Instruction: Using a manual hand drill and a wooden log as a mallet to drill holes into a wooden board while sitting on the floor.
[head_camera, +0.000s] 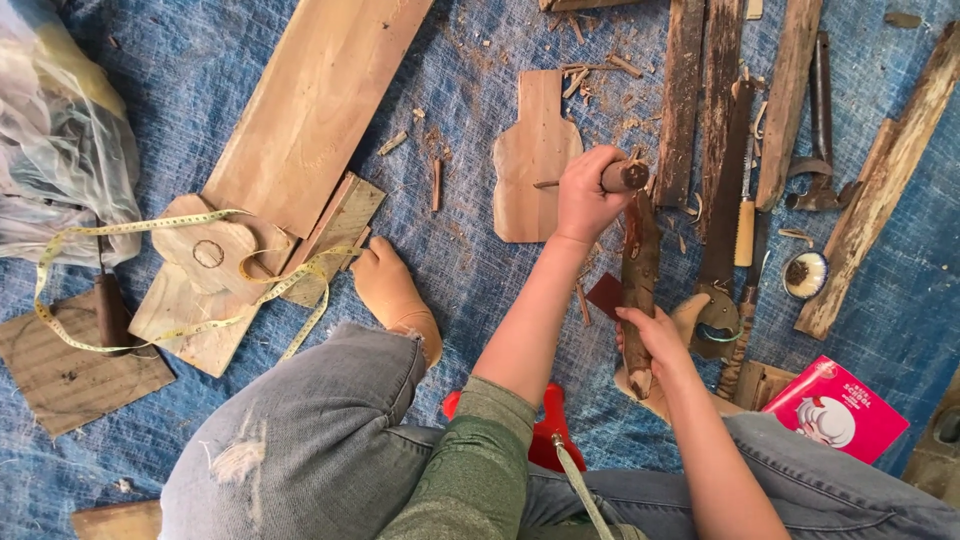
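My left hand (583, 197) is shut around a tool with a round wooden handle (626, 176), held over the top end of a rough, bark-covered stick (640, 262). A thin dark tip pokes out from the hand's left side. The stick stands roughly upright on the blue tarp (480, 270). My right hand (656, 338) grips its lower part. A small dark reddish piece (606, 296) lies just left of the stick. A flat cut-out wooden shape (533, 155) lies on the tarp behind my left hand.
My bare foot (393, 292) rests beside a long plank (312, 110), smaller wood pieces and a yellow tape measure (150, 228). A hand saw (724, 215), dark planks and a claw tool (820, 125) lie right. There is a pink box (840, 408) at lower right and a plastic bag (60, 130) at upper left.
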